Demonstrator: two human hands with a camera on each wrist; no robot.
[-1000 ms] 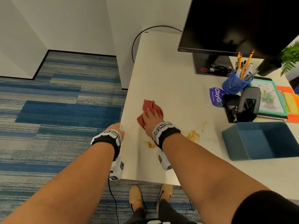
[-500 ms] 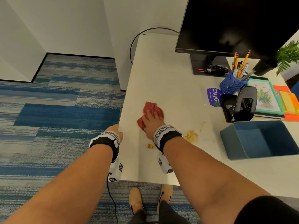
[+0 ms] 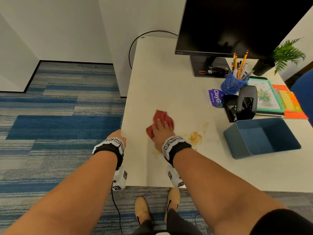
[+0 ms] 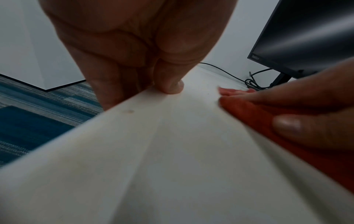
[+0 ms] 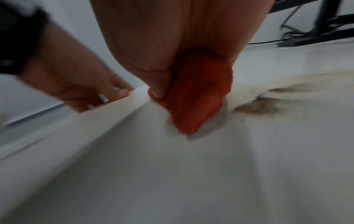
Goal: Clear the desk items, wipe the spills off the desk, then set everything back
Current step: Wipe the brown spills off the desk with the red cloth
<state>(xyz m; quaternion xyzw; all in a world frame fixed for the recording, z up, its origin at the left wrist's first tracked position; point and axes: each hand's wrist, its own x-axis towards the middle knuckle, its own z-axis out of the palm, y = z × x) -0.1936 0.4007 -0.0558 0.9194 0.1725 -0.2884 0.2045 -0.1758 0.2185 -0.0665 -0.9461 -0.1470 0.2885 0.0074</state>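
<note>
A crumpled red cloth (image 3: 163, 117) lies on the white desk (image 3: 169, 78), and my right hand (image 3: 160, 128) presses down on it with fingers laid flat. In the right wrist view the cloth (image 5: 201, 94) bunches under my palm, just left of a brown spill (image 5: 256, 107). That spill (image 3: 195, 137) is smeared to the right of my wrist, and a smaller yellowish spot (image 3: 156, 152) sits near it. My left hand (image 3: 118, 134) grips the desk's left edge. Its thumb (image 4: 169, 86) lies on top and the fingers go below.
A blue bin (image 3: 264, 138) stands empty at the right. Behind it are a black hole punch (image 3: 243, 104), a blue pen cup (image 3: 231, 83), stacked books (image 3: 271, 99), a purple sticker (image 3: 216, 98), a monitor (image 3: 237, 22) and a plant (image 3: 286, 53). Carpet lies left of the desk.
My right hand and the cloth have shifted only slightly on the desk beside the spill. The left hand has stayed on the desk edge.
</note>
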